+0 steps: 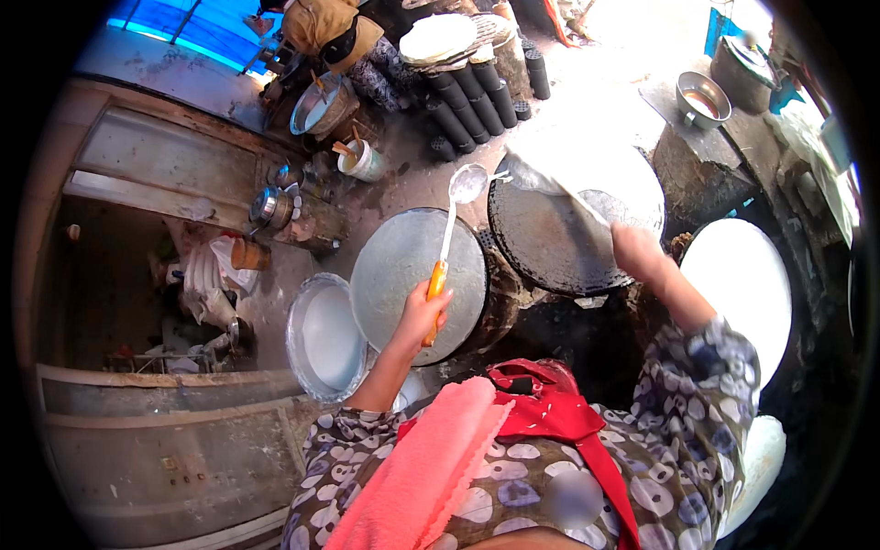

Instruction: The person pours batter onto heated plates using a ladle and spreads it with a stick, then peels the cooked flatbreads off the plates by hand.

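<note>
My left hand (421, 316) grips the orange handle of a metal ladle (440, 254); its bowl is raised above the far edge of the left griddle and looks coated with white liquid. Under that hand, a round griddle (385, 268) carries a smooth pale layer. My right hand (638, 253) pinches the near end of a thin white sheet, apparently a flatbread (533, 172), lifted at a slant over the dark right griddle (550, 240). Glare hides the sheet's far part. Left of the pale griddle is a metal basin (294, 344) of white batter-like liquid.
Several black honeycomb briquettes (474, 103) stand beyond, with flatbreads (440, 41) on top. Another person (330, 34) is at the upper left, near a basin (295, 124) and a bucket (371, 165). A bright white round surface (742, 295) lies right. A steel bowl (687, 89) sits upper right.
</note>
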### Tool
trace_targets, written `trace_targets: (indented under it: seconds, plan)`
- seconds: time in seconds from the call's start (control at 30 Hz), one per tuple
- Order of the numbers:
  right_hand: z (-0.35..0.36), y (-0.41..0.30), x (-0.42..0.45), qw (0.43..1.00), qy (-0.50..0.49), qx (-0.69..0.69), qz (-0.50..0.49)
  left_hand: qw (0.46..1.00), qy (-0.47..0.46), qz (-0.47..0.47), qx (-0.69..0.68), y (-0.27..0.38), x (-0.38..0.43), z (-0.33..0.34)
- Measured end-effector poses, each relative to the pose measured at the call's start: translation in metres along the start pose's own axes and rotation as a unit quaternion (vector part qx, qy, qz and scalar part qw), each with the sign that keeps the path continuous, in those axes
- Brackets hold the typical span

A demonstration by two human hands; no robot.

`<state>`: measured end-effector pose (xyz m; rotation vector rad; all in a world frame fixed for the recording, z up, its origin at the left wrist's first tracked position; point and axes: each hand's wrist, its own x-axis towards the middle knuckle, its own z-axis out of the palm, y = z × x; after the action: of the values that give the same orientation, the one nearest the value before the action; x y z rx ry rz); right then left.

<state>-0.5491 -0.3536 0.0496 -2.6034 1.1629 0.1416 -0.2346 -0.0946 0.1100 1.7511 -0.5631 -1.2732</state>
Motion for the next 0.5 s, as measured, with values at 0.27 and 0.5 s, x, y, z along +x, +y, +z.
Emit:
trace_targets:
  seconds: [0.27,0.5]
  plan:
    - [-0.009,0.061,0.038,0.994,0.062,-0.016,0.084,0.998,-0.003,-0.017,-0.056,0.001,-0.003,0.000]
    - [-0.025,0.009,-0.008,0.994,-0.079,-0.005,-0.082,0.998,0.014,-0.024,-0.055,0.000,0.009,0.000]
